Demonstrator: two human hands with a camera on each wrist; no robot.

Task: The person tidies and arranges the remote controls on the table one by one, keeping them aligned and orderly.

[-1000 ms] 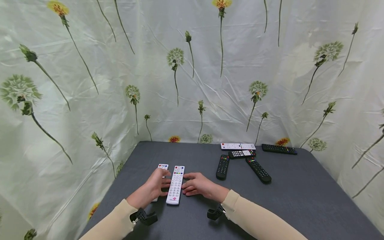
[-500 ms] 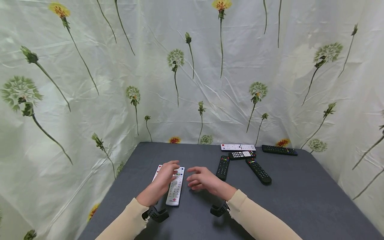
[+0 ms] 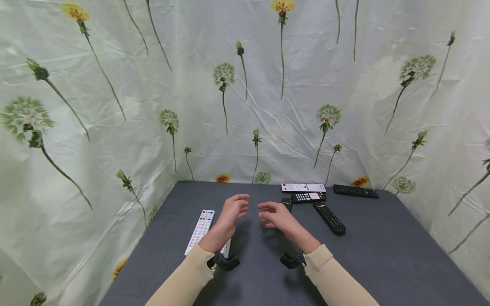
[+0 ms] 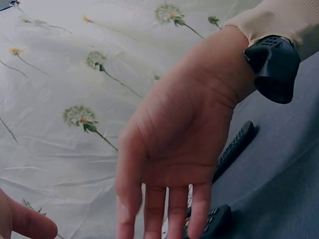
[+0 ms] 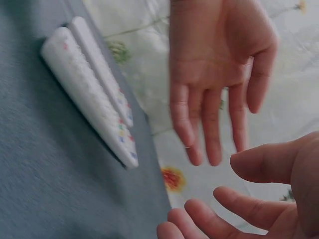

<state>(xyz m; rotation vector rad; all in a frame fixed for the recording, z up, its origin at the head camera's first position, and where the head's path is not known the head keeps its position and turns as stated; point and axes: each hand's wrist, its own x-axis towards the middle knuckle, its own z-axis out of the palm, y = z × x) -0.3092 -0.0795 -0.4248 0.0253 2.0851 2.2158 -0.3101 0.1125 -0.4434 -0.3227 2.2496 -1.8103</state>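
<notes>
My left hand (image 3: 229,214) is raised over the middle of the table with nothing in it, its fingers relaxed. Facing it across a small gap is my right hand (image 3: 278,218), likewise holding nothing, fingers loosely bent. Two white remote controls lie side by side on the left: one (image 3: 200,231) shows almost fully, the other (image 3: 226,249) is mostly hidden behind my left wrist. In the right wrist view both white remotes (image 5: 92,92) rest flat, apart from the hands. Nearest my right hand is a black remote (image 3: 287,203), partly covered by it.
Farther right lie another black remote (image 3: 330,218), a black one with pale keys (image 3: 308,197), a white one (image 3: 303,187) at the back edge and a long black one (image 3: 356,191). A flowered curtain (image 3: 245,106) hangs behind the dark table (image 3: 367,263).
Both hands have come off the white remotes, rising and moving forward and to the right. The left forearm now covers most of the second white remote; the remotes stay in place.
</notes>
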